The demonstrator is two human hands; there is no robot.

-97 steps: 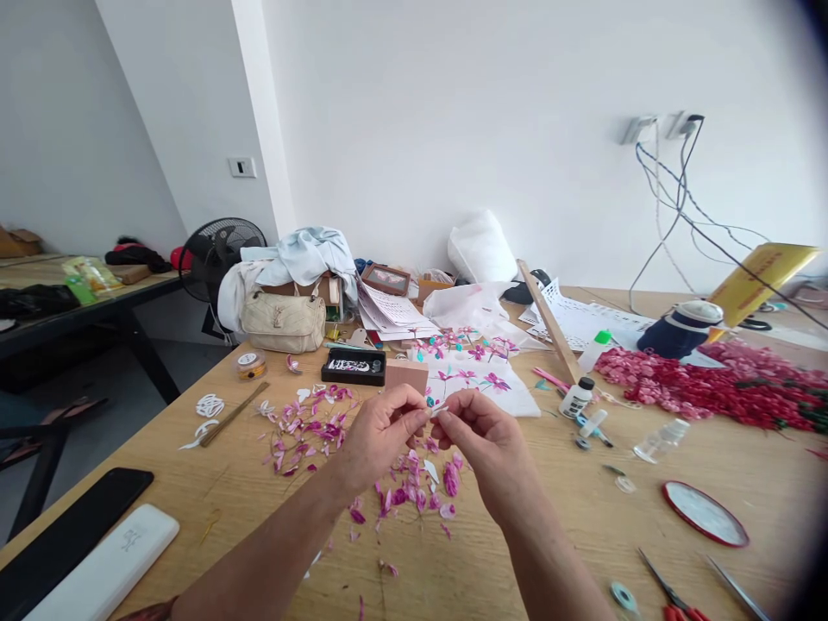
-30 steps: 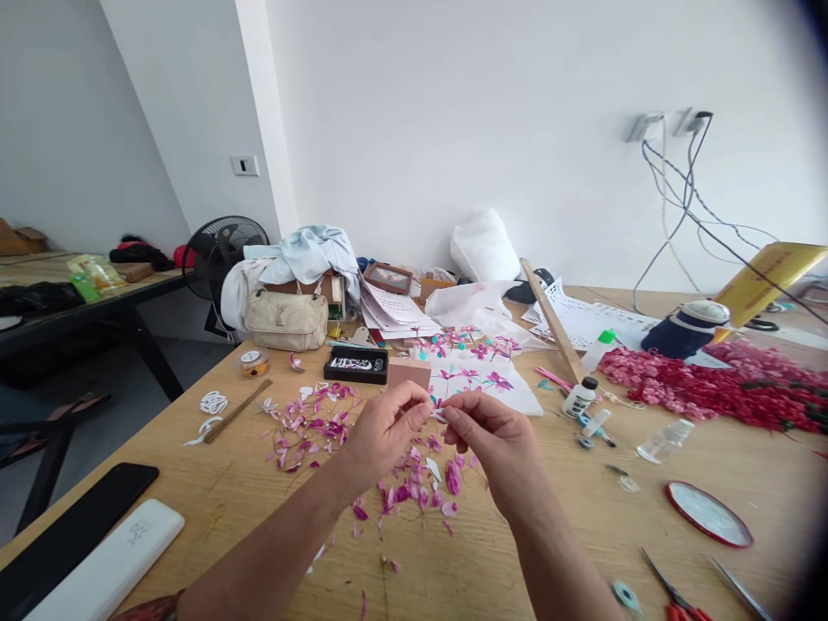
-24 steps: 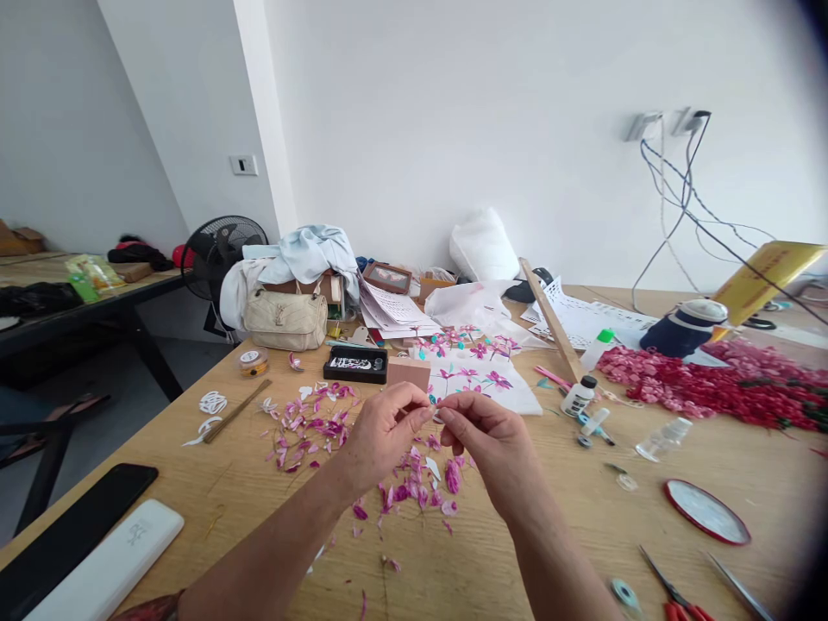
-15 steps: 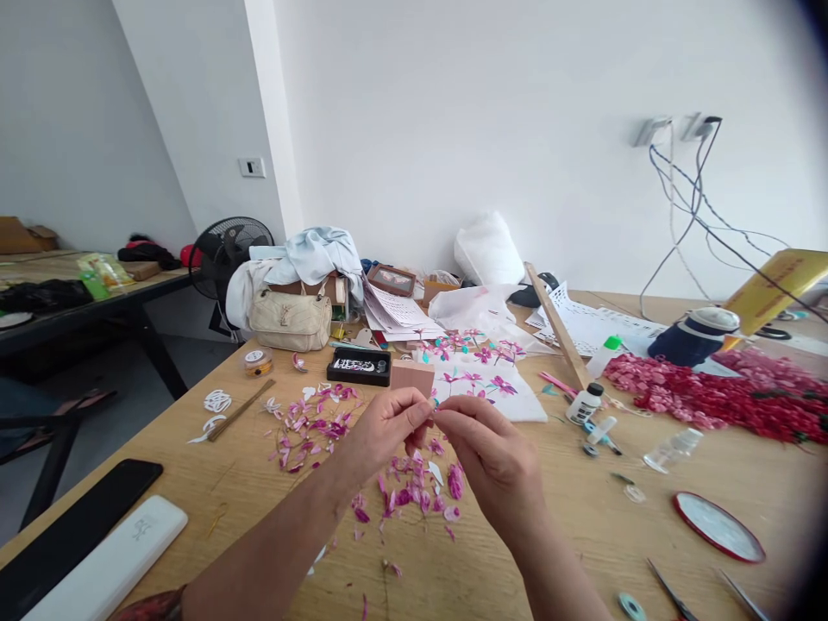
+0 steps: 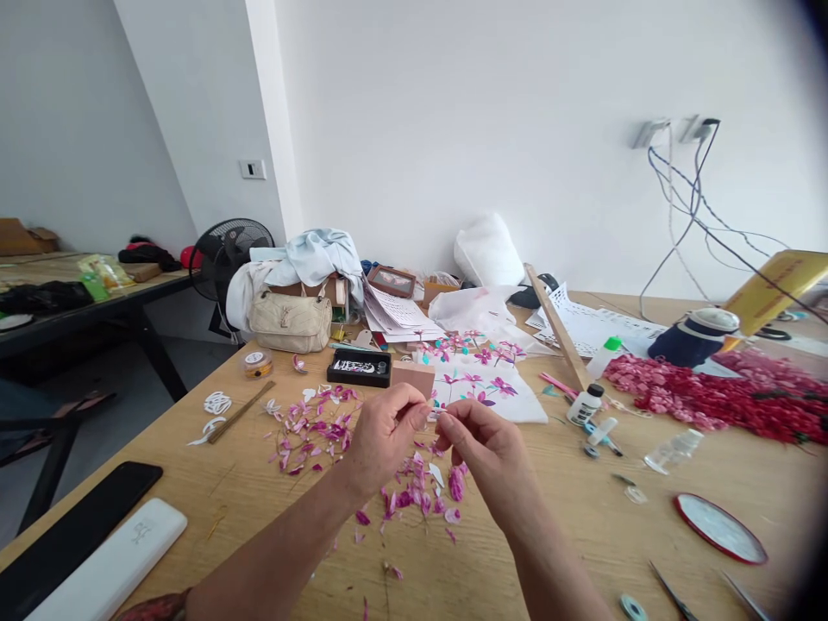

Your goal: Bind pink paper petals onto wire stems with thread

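Two bare hands met in front of the black tray (image 5: 359, 366) and a little to its right, raised over the table (image 5: 543, 535). The left hand (image 5: 383, 435) had thumb and forefinger closed tightly, and the right hand (image 5: 488, 444) made the same narrow pinch. Between the fingertips was a small pale thing (image 5: 434, 411), forward and to the right of the tray; it was too small to tell what it was.

Half a second earlier the right fingers had stretched out straighter and the fingertips seemed to touch. Now they were bent, and a slim gap showed the pale thing. The tray had kept its place.

Pink petals (image 5: 329, 429) were scattered in front of the tray, some of them under the hands. Just to the tray's right stood a brown block (image 5: 414, 376), and beyond that lay a white sheet (image 5: 525, 404) with purple flowers (image 5: 498, 385) on it. A round tub (image 5: 257, 364) sat left of the tray, a beige bag (image 5: 291, 321) behind it to the left, and a black-capped bottle (image 5: 585, 404) well to its right.
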